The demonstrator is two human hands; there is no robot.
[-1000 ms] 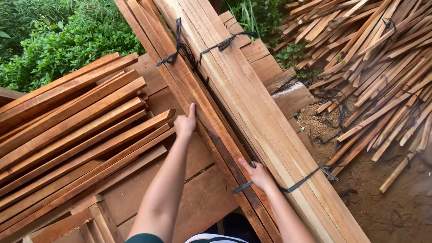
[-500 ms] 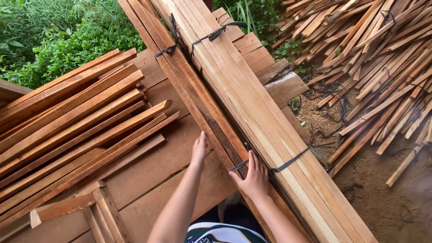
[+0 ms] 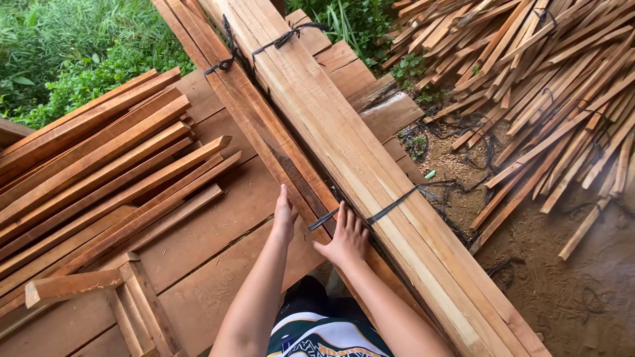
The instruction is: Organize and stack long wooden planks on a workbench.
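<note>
An outdoor timber yard is shown: strapped bundles of sawn planks (image 3: 370,165), loose slats heaped (image 3: 542,86) on bare earth (image 3: 562,277), greenery (image 3: 59,59) behind.

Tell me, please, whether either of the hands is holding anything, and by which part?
Nothing is gripped. The left hand and right hand lie flat, fingers open, against the reddish planks beside the black strap.

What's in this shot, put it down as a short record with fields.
setting: outdoors, plank deck, dirt and greenery beyond
left hand: open, flat against the darker boards
right hand: open, fingers spread on the bundle beside the near strap
far strap: black, around the bundle's far part
left of deck: loose slats
right, on dirt: slat pile
</note>
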